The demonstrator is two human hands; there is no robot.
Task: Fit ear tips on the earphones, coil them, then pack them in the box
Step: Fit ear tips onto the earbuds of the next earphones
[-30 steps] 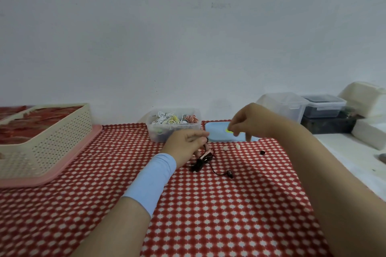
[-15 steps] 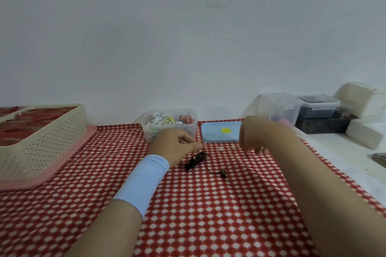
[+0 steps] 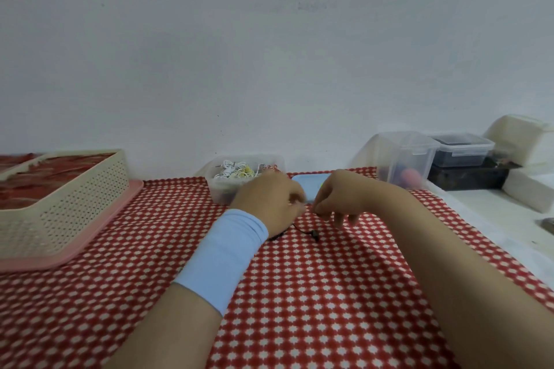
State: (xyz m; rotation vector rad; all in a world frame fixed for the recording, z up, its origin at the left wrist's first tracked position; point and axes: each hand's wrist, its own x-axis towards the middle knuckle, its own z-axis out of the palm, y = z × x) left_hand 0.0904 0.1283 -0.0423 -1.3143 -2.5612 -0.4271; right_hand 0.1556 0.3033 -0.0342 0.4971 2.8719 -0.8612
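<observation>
Black earphones (image 3: 311,234) lie on the red checked cloth, the cord running under my left hand (image 3: 269,204), which has a light blue wristband and grips part of them. My right hand (image 3: 338,201) meets it fingertip to fingertip, pinching something small that I cannot make out. One black earbud (image 3: 315,236) hangs loose on the cloth below both hands. A light blue box lid (image 3: 308,186) lies just behind the hands, mostly hidden. The loose ear tips are hidden by my hands.
A clear tub (image 3: 239,177) of coiled earphones stands behind my left hand. A cream perforated basket (image 3: 60,213) on a pink tray sits at the left. Clear and dark containers (image 3: 404,159) and white boxes (image 3: 521,138) stand at the right, off the cloth.
My right hand came back from the right side of the cloth to meet my left hand at the earphones. The view has shifted slightly.
</observation>
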